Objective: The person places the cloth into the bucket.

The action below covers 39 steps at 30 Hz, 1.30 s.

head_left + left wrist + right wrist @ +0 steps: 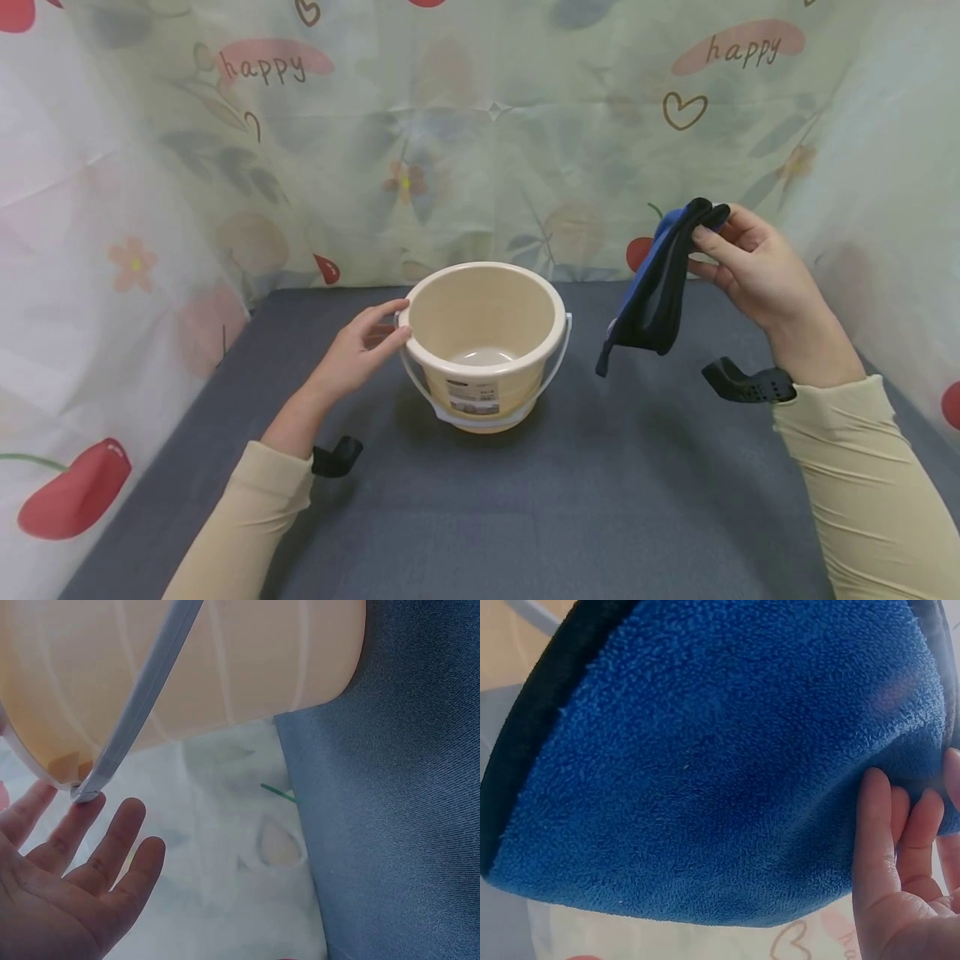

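A cream plastic bucket [483, 333] stands upright with its pale handle [472, 423] hanging down in front. My left hand [367, 346] touches the left side of its rim; in the left wrist view the fingers [124, 817] are fairly straight, near the handle's joint. To the right of the bucket, my right hand [757, 267] pinches a folded blue plush cloth [712, 772] with black edging by its top and holds it above the table. The cloth hangs down to a narrow lower corner. Part of the thumb is cut off in the right wrist view.
The dark grey-blue tabletop [480, 525] lies under the bucket. Patterned curtains [495, 167] enclose the table at the back and both sides. A black band piece [337, 457] juts from the left wrist, another [750, 383] from the right. A printed label [474, 396] marks the bucket's front.
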### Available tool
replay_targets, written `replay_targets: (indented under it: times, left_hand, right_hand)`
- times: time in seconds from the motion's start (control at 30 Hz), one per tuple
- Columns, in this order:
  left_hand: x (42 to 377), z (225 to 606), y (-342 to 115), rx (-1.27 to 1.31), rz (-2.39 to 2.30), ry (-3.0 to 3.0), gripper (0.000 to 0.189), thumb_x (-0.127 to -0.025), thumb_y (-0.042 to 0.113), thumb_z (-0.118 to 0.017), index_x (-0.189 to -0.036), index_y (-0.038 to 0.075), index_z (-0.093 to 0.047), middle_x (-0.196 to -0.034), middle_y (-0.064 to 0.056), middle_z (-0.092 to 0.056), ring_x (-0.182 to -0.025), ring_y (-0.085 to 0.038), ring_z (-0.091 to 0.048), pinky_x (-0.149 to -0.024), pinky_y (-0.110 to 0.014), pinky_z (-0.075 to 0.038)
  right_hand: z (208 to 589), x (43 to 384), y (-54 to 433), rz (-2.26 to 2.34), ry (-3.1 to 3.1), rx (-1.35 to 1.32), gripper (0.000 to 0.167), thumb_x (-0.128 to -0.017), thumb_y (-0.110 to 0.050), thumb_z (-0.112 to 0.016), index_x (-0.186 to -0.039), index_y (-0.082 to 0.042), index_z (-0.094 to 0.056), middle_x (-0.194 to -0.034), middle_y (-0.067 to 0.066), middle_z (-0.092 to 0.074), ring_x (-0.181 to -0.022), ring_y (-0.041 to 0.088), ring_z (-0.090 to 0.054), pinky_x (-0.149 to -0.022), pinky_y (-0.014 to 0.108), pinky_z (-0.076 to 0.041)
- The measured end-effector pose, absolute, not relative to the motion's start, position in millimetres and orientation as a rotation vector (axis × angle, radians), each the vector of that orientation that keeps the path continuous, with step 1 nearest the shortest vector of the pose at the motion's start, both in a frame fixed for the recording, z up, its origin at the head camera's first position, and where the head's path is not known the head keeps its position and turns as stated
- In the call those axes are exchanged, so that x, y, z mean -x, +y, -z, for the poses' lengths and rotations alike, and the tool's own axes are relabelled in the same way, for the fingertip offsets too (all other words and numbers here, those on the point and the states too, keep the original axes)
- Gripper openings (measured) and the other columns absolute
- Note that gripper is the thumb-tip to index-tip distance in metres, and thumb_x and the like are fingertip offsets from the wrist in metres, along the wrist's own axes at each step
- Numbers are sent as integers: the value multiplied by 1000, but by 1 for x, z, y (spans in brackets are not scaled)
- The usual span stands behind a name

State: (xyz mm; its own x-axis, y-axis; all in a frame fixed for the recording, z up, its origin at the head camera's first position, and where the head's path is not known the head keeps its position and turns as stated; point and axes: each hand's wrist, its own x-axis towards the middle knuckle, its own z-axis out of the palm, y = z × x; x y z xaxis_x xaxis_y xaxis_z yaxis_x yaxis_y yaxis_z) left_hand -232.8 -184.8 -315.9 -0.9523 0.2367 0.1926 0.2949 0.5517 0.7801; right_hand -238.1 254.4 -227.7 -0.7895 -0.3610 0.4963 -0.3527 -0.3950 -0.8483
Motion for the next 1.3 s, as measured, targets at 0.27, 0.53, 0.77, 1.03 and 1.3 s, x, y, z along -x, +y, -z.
replay_targets:
  times: [0.27, 0.53, 0.77, 1.03, 1.3]
  left_hand:
    - [232, 314, -184, 454, 1399, -2717, 52, -93, 35, -55, -141, 20, -41, -144, -10, -40, -125, -34, -50, -98, -54, -44]
    - [232, 314, -184, 453, 1410, -2716, 53, -93, 36, -56, -141, 21, -40, -145, -9, -39, -126, -33, -49, -98, -54, -44]
    - [233, 315, -184, 455, 1399, -2713, 53, -93, 36, -56, -141, 21, -41, -144, -9, -40, -124, -33, -51, -97, -53, -45]
    - [233, 316, -184, 459, 1399, -2709, 53, -93, 36, -56, -141, 22, -41, -143, -9, -41, -124, -33, -51, -97, -53, -46]
    - [233, 317, -184, 451, 1398, -2711, 54, -93, 37, -56, -141, 22, -41, -145, -9, -39, -124, -33, -51, -96, -53, -46]
  right_hand:
    - [215, 237, 243, 2452, 1707, 1003, 20, -94, 6, -44, -106, -1, -58, -109, 8, -65, -90, 16, -64, -79, 27, -56]
    - [203, 238, 226, 2496, 1655, 995, 18, -92, 5, -48, -106, 0, -58, -103, 8, -63, -86, 17, -63, -74, 27, -56]
    - [196, 238, 215, 2520, 1606, 1014, 17, -91, 5, -49, -105, 1, -59, -104, 10, -63, -86, 18, -64, -76, 28, -57]
    - [189, 240, 204, 2500, 1597, 1033, 17, -91, 5, -51, -106, 1, -59, -103, 10, -64, -85, 19, -64, -76, 29, -56]
    - [186, 242, 188, 2456, 1636, 1040, 15, -90, 3, -54, -103, -2, -60, -103, 8, -64, -85, 17, -65, -78, 28, -56]
